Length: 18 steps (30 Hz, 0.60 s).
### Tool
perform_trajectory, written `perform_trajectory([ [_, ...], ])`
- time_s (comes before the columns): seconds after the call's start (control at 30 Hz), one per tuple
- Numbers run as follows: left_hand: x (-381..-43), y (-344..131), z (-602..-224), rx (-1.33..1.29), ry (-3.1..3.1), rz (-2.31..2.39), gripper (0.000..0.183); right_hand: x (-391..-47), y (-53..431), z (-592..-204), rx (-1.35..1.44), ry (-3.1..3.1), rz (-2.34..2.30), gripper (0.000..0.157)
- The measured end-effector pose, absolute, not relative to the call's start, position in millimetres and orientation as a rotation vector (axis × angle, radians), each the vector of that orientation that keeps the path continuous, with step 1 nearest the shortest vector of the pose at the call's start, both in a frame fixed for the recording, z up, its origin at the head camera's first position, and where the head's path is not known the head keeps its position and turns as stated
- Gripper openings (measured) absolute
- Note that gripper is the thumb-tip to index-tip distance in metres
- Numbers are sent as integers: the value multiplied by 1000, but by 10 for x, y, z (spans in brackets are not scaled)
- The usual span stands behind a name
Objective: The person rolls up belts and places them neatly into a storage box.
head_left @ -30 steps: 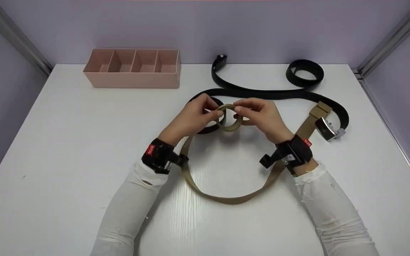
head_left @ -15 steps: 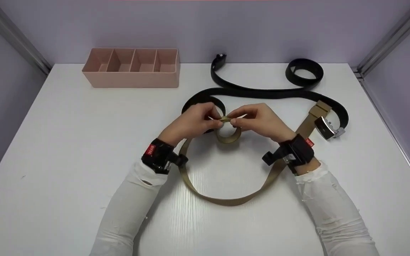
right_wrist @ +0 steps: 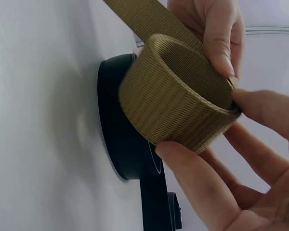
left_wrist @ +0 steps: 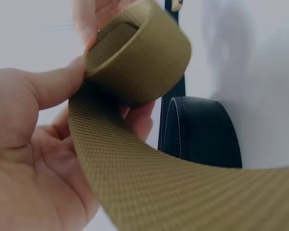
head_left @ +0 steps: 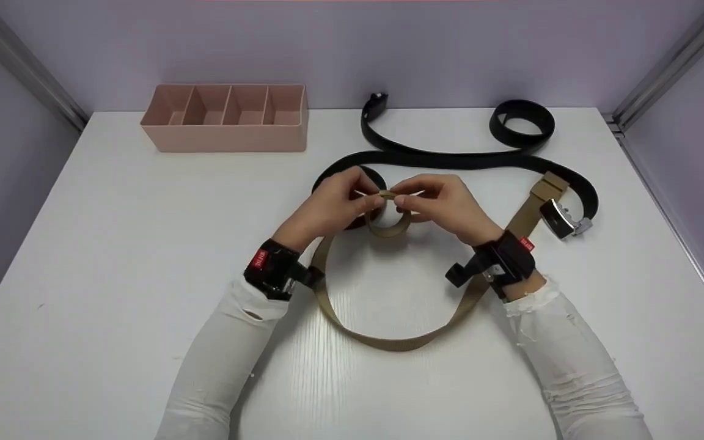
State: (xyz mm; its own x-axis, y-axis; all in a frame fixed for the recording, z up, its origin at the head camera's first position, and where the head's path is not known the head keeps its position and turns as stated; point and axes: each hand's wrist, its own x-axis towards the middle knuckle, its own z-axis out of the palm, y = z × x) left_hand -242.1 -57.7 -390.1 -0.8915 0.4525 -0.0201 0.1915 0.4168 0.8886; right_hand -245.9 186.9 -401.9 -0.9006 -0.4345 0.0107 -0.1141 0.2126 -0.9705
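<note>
Left hand (head_left: 335,201) and right hand (head_left: 453,203) are pinching the coil (right_wrist: 156,96) of the tan belt (head_left: 396,344) over the table (head_left: 113,263). It's looking light, soft, springy, probably uncoiling if released; its overlapped edges are offering the best hold. From above, the left hand is hiding where belt is meeting coil.

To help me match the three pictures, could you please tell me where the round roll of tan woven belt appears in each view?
Head: tan roll, slightly right of centre, between the left hand and right hand.
Left wrist: tan roll, upper middle.
Right wrist: tan roll, around the centre.
Shared landmark: the round coil of smooth black belt, near the tan roll.
</note>
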Motion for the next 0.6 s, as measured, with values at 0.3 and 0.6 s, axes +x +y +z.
perform_trajectory([
  [0.3, -2419, -584, -3889, 510, 2390, 1600, 23, -2472, 1826, -4056, -407, 2193, -2005, 27],
  [0.6, -2432, -585, -3891, 527, 2427, 1551, 18, -2493, 1882, -4042, -437, 2214, -1930, 29],
])
